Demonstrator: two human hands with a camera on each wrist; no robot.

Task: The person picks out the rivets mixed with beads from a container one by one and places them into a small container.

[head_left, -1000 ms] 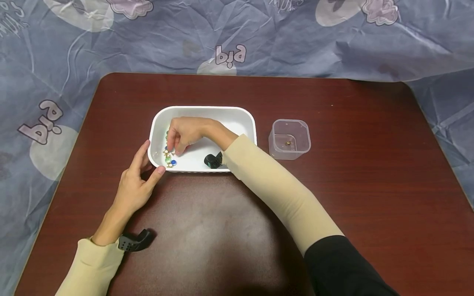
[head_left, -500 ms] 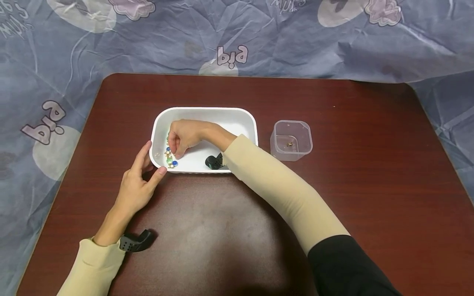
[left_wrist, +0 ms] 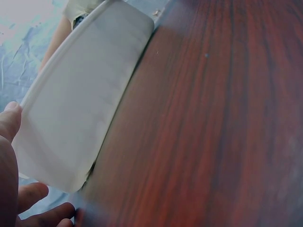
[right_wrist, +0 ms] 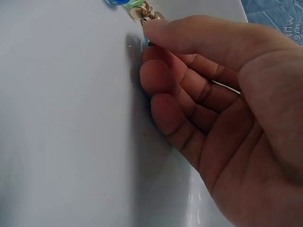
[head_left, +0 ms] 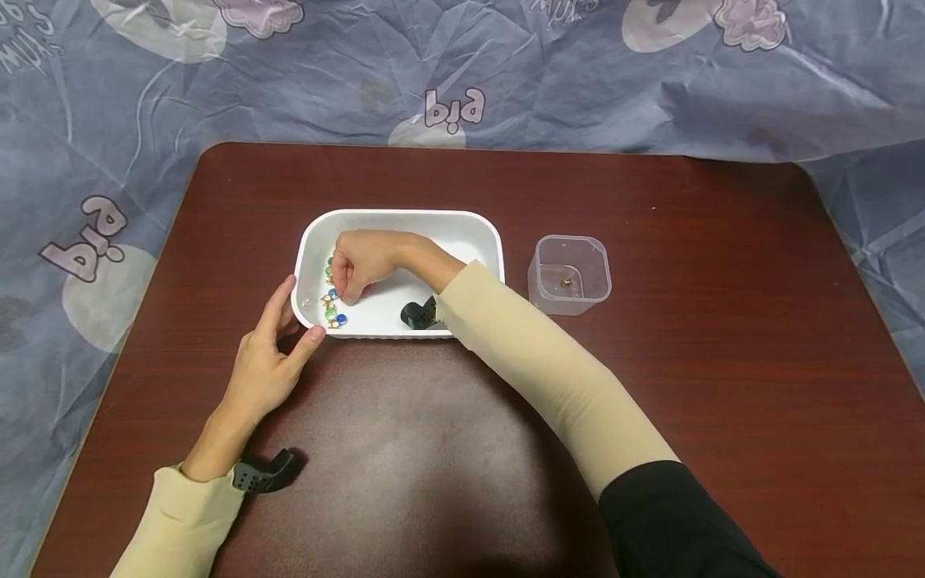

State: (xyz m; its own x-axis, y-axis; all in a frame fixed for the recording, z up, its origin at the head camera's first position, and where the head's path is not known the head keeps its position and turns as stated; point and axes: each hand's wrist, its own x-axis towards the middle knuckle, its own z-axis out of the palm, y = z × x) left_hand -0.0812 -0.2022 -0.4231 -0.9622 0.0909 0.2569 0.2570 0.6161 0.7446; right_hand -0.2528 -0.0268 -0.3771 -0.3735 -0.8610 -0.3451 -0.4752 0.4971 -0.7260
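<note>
In the head view a white tray (head_left: 462, 233) holds several small blue, green and gold jewel pieces (head_left: 331, 315) along its left end. My right hand (head_left: 368, 257) reaches into the tray with curled fingers. Thumb and forefinger meet on a small jewel piece, mostly hidden; a speck of teal shows between their tips in the right wrist view. Gold discs (right_wrist: 139, 12) lie right beside that thumb tip. My left hand (head_left: 263, 361) rests against the tray's near left corner, thumb at the front rim and extended fingers along the left side.
Right of the tray stands a clear plastic box (head_left: 568, 277) with a small gold piece (head_left: 567, 282) inside. A tiny bright speck (head_left: 654, 209) lies farther back on the brown table (head_left: 723, 337). Blue printed cloth (head_left: 549, 88) hangs beyond the table edge.
My right hand shifts slightly among the jewel pieces, and green ones show again above its fingertips. The left hand stays at the tray corner.
</note>
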